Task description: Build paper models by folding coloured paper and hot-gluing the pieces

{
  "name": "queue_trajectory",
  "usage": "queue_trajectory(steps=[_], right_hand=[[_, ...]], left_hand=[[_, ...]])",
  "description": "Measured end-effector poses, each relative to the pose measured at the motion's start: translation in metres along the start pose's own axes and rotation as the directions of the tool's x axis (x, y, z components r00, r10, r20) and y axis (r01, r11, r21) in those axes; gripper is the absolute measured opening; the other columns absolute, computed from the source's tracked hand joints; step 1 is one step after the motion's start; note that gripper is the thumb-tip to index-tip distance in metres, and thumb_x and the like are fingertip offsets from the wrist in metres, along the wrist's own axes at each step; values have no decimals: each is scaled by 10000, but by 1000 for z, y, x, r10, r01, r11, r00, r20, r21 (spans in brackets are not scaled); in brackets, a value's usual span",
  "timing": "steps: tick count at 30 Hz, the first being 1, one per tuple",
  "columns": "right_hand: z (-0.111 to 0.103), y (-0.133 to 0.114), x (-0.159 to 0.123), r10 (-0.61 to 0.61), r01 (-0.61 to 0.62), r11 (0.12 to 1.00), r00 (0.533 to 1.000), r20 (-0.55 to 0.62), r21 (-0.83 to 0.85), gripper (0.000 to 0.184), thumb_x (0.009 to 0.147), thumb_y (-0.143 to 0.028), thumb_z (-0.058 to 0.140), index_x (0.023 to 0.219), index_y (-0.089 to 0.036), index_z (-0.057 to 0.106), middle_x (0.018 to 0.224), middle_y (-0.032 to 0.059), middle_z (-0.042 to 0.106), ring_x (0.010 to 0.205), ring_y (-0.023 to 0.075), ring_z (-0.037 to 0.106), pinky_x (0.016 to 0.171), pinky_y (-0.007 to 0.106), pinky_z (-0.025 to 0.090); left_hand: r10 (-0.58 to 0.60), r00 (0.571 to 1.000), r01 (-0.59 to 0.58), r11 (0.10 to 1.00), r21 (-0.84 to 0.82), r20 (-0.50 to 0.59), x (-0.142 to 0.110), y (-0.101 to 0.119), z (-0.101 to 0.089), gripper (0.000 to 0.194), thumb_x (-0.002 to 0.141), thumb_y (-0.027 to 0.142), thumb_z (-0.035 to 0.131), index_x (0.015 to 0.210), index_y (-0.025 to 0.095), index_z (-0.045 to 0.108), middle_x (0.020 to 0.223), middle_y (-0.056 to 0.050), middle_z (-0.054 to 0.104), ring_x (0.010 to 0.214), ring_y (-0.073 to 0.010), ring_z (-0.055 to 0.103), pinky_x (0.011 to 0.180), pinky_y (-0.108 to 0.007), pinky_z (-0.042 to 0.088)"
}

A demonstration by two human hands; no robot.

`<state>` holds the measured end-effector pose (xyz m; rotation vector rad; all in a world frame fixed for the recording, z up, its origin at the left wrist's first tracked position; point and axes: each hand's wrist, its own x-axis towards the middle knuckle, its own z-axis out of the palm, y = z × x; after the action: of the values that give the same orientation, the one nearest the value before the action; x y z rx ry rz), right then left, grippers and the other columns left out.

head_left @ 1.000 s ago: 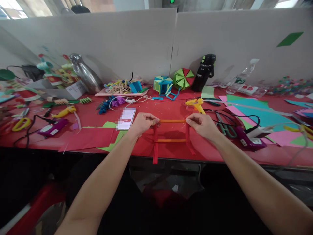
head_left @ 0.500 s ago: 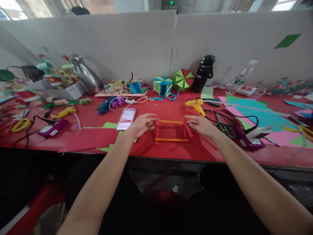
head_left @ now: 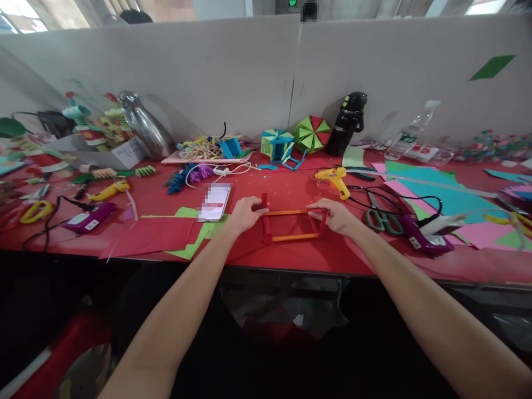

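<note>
Fingers of the left hand (head_left: 250, 213) and right hand (head_left: 330, 215) grasped opposite sides of the red-and-orange frame (head_left: 291, 238), which lay between them; the phone (head_left: 216, 201) rested just beside the left fingers.

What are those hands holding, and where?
A red and orange frame: the left hand has its far left corner, the right hand its far right corner.
</note>
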<state>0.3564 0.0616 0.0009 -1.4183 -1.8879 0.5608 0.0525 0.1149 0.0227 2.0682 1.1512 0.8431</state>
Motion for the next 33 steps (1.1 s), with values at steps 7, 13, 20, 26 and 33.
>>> queue_trajectory(steps=[7, 13, 20, 26, 33], right_hand=[[-4, -7, 2, 104, -100, 992, 994, 43, -78, 397, 852, -552, 602, 693, -190, 638, 677, 45, 661, 621, 187, 568, 632, 324, 447], [-2, -12, 3, 171, -164, 983, 982, 83, -89, 396, 826, -582, 618, 735, -196, 622, 703, 66, 681, 624, 198, 594, 623, 329, 449], [-10, -14, 4, 217, -206, 973, 969, 115, -100, 474, 850, -616, 545, 619, -203, 556, 594, 8, 572, 561, 157, 506, 555, 302, 374], [-7, -10, 5, 235, -230, 972, 967, 95, -52, 357, 760, -547, 691, 715, -198, 632, 707, 45, 689, 666, 195, 624, 608, 304, 460], [0, -13, 1, 205, -204, 978, 977, 48, -38, 293, 765, -480, 708, 726, -200, 634, 691, 51, 693, 625, 192, 619, 614, 322, 484]], left_hand=[[17, 999, -13, 994, 105, -37, 0, 3, 5, 124, 767, 224, 779, 861, 174, 715, 876, -51, 731, 820, -205, 679, 791, -310, 521], [14, 1000, -14, 987, 158, 0, 0, 0, 6, 73, 791, 221, 749, 843, 179, 721, 836, -35, 726, 754, -177, 654, 720, -284, 495], [7, 1000, -8, 984, 175, 5, 0, -1, 6, 61, 790, 230, 741, 803, 177, 712, 787, -30, 723, 720, -164, 646, 685, -268, 473], [-2, 1000, 1, 989, 147, 8, 0, -4, 8, 82, 796, 236, 737, 848, 173, 727, 833, -43, 736, 749, -170, 657, 716, -276, 492], [-9, 1000, 9, 991, 136, 0, -1, -2, 8, 122, 805, 298, 746, 835, 182, 728, 803, -29, 726, 731, -164, 646, 691, -264, 479]])
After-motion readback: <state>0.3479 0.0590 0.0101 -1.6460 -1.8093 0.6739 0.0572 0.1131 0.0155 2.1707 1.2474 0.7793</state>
